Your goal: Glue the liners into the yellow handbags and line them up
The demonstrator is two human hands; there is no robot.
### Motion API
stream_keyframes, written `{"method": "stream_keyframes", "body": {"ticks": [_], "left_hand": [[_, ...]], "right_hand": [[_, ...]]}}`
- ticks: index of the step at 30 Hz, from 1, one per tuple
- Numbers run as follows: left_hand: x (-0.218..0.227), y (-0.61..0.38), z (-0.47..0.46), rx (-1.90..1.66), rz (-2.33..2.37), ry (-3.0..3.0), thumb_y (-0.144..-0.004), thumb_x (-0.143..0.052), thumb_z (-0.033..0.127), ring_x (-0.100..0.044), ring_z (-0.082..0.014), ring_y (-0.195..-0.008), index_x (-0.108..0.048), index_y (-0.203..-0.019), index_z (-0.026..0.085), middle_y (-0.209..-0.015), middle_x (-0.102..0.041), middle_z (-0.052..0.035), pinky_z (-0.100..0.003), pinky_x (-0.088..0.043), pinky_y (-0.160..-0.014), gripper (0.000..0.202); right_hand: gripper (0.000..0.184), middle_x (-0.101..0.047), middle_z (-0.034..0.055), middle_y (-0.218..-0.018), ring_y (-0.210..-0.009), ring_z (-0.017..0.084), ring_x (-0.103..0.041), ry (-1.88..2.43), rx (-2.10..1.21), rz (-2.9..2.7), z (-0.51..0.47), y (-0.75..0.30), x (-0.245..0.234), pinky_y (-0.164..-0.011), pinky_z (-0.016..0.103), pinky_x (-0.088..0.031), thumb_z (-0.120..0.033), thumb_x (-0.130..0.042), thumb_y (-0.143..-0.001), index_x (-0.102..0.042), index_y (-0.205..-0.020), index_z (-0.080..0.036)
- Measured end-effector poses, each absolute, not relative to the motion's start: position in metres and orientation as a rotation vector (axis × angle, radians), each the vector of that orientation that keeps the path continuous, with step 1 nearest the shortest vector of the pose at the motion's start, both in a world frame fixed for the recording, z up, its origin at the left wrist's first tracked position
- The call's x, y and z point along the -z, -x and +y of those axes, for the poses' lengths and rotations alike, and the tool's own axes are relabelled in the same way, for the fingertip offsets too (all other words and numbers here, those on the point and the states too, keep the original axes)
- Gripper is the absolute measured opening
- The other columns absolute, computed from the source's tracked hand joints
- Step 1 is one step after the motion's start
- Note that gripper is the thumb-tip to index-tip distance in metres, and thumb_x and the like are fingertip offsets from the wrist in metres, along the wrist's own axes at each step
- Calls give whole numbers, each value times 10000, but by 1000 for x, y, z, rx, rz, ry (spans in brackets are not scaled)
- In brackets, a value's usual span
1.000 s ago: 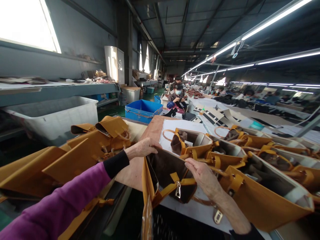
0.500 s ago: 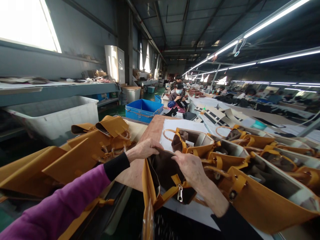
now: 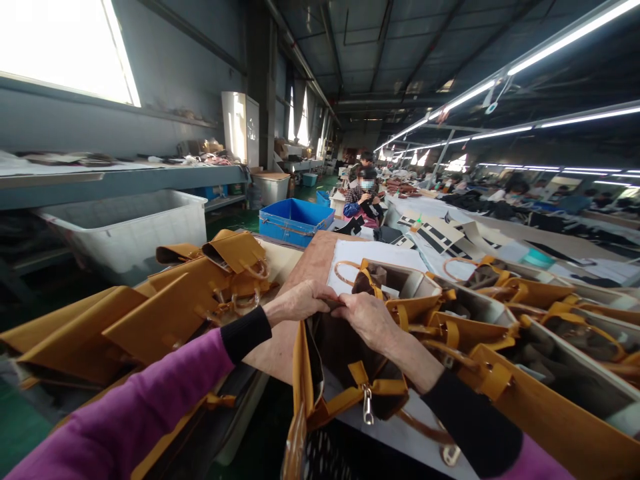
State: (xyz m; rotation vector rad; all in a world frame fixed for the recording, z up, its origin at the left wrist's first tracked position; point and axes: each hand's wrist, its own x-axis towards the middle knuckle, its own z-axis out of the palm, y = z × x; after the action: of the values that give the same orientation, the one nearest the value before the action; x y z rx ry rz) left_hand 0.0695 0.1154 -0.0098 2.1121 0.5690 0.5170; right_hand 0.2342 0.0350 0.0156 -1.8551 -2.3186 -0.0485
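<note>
With fingers [image 3: 344, 302] of left hand [image 3: 301, 300] and right hand [image 3: 373, 320] close together, pinching dark lining [image 3: 334, 343] of a bag [image 3: 301, 370], between left bags [image 3: 155, 320] and open right bags [image 3: 560, 417], with zip pull [image 3: 369, 405] hanging.

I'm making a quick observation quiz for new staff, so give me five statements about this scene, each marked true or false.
1. The left hand and right hand both grip the brown lining of a mustard bag. True.
2. The two hands are far apart. False: their fingertips are close together at the lining's edge.
3. A metal zipper pull hangs by a mustard tab. True.
4. The sleeves are green. False: they are purple with black cuffs.
5. A blue crate stands beyond the bags piled on the left. True.
</note>
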Motion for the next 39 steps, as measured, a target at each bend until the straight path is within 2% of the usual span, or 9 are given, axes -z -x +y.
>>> {"method": "stream_keyframes", "body": {"ticks": [3,6,9,15,19,26,30,34,39], "left_hand": [[9,-69,116,-522,668,-2144,-661,-581,67,-591,-133,-734,-640,-980,151,-815,-685,6,-224,-449,-701,335],[0,-72,119,-495,779,-2277,-622,-640,92,-569,-131,-694,-658,-905,158,-743,-666,22,-209,-428,-654,291],[-14,-84,123,-455,821,-2414,-611,-665,129,-569,-145,-717,-707,-815,177,-707,-659,28,-202,-409,-644,214],[-20,-121,121,-365,789,-2485,-592,-729,198,-552,-141,-644,-748,-834,180,-647,-642,23,-212,-369,-573,243],[-10,-126,110,-390,773,-2445,-584,-733,193,-520,-122,-621,-747,-798,161,-633,-629,32,-204,-355,-555,217],[-16,-117,95,-423,874,-2382,-594,-722,233,-452,-102,-557,-738,-706,165,-495,-497,53,-208,-288,-502,132],[-13,-119,95,-405,869,-2449,-612,-652,189,-423,-103,-544,-725,-700,148,-480,-449,53,-223,-270,-497,121],[-12,-117,99,-378,854,-2457,-633,-638,219,-430,-104,-564,-688,-699,140,-517,-453,52,-226,-271,-505,115],[-18,-87,71,-411,964,-2416,-646,-671,297,-536,-156,-712,-624,-943,169,-801,-621,3,-227,-344,-579,327]], "right_hand": [[177,-718,63,-803,-858,223,-663,1850,-9,-2356,37,-232,-18,-657,263,-401,-301,-542,-871,-704,-866,-228],[220,-713,102,-777,-836,254,-664,1909,-7,-2353,34,-234,-22,-650,288,-402,-282,-526,-870,-713,-792,-199],[205,-709,124,-822,-860,271,-655,1994,6,-2323,25,-242,-30,-663,303,-405,-280,-534,-854,-715,-824,-188],[229,-705,129,-863,-903,281,-650,2189,-59,-2201,-4,-257,-36,-670,304,-399,-291,-511,-845,-705,-824,-170],[246,-706,108,-858,-915,270,-648,2232,-143,-2120,-17,-265,-21,-688,295,-393,-302,-488,-866,-700,-835,-181],[244,-696,65,-839,-877,245,-636,2178,-212,-2019,-14,-265,-18,-657,281,-372,-403,-525,-849,-682,-818,-219],[222,-693,49,-906,-916,225,-621,2074,-238,-2060,2,-256,-20,-690,268,-373,-375,-525,-856,-664,-958,-236],[203,-691,57,-911,-932,220,-616,2015,-294,-2142,15,-252,-19,-727,261,-379,-332,-532,-851,-673,-943,-218],[323,-673,70,-1016,-1002,221,-583,2038,-232,-2152,15,-251,-21,-788,288,-366,-197,-424,-874,-590,-1147,-237]]}}
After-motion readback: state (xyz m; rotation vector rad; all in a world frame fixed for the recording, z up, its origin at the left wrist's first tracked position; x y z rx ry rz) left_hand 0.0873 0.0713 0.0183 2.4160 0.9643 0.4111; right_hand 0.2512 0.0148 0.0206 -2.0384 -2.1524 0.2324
